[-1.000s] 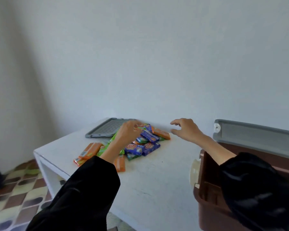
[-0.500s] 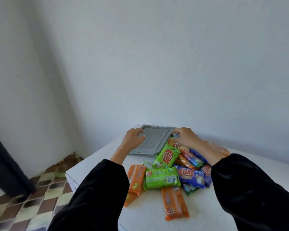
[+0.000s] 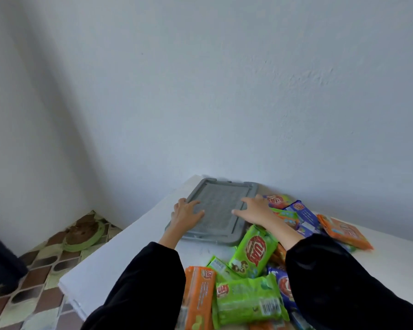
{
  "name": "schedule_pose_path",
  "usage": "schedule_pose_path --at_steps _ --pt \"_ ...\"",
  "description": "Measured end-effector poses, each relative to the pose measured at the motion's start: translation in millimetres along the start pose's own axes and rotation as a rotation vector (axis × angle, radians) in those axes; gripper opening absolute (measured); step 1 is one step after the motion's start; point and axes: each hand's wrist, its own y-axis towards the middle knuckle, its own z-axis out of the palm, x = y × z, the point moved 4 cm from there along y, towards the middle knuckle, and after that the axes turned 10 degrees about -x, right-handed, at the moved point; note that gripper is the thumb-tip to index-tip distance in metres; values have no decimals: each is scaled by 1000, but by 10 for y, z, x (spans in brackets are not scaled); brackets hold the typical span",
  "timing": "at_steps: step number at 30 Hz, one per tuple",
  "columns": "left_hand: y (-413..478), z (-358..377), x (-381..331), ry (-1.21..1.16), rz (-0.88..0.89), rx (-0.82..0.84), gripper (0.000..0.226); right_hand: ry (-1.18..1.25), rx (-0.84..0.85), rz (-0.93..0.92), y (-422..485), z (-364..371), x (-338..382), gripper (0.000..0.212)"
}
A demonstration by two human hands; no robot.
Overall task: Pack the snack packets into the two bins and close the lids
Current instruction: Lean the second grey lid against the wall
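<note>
Lid (image 3: 222, 198): grey, flat, stiff plastic, probably light. It lay far left on table (image 3: 119, 253), with packets (image 3: 253, 251) heaped just right and near.

Your left hand (image 3: 187, 213) and right hand (image 3: 255, 209) rested on it, fingers spread, clamping nothing. Best hold: both side rims.

Packets: soft, slippery, light.

You had one lid, at least three green packets, three orange, two blue. No bin showed.

Soft, cool daylight lies evenly on the wall (image 3: 224, 91), dimmer leftward, with faint shadows and wide-angle bending at edges.
</note>
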Motion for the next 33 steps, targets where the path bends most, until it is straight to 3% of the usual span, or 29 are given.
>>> schedule_pose_path --at_steps 5,9,14,19,24,33 --pt "255 177 141 57 -50 76 58 -72 45 71 84 156 -18 82" --pt "325 92 115 25 -111 -2 71 84 -17 57 80 107 65 78" --pt "371 -333 -83 -128 -72 -190 70 274 -251 55 27 -168 237 79" --pt "214 -541 -772 -234 88 -312 70 250 -523 31 -242 -807 133 79" --pt "-159 -292 -1717 -350 323 -321 73 119 -715 126 -704 -1434 -502 82" --pt "-1018 760 -3207 -406 557 -118 83 -11 -874 417 -1520 -1995 -2139 88"
